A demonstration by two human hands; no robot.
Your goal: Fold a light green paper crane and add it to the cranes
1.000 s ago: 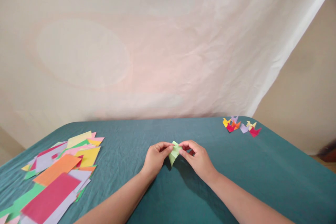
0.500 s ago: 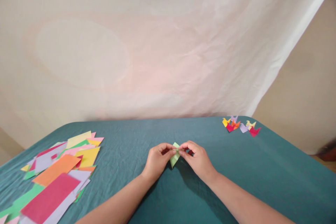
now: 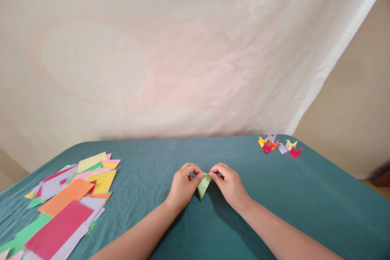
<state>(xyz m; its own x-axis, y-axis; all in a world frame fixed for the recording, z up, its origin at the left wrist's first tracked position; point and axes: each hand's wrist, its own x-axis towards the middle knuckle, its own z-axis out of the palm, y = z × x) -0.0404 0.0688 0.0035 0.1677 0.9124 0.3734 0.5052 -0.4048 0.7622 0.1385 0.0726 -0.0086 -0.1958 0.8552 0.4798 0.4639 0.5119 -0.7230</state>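
Observation:
A small piece of light green folded paper point(image 3: 203, 186) hangs between my two hands, its narrow point toward me. My left hand point(image 3: 186, 183) pinches its upper left corner between thumb and forefinger. On the other side, my right hand point(image 3: 228, 182) has thumb and fingertips closed on the upper right corner. The paper's top edge runs between the two pinches and looks folded over. My fingers cover both corners.
Loose coloured paper sheets point(image 3: 59, 229) lie in an overlapping pile on the left of the green-covered table point(image 3: 146, 170). Several small folded paper birds point(image 3: 282, 148) stand at the far right. A pale cloth point(image 3: 195, 69) hangs behind the table.
The green paper's top tip, which stood up above my fingers, no longer shows there. The paper now looks like a downward triangle, and my hands are slightly farther apart.

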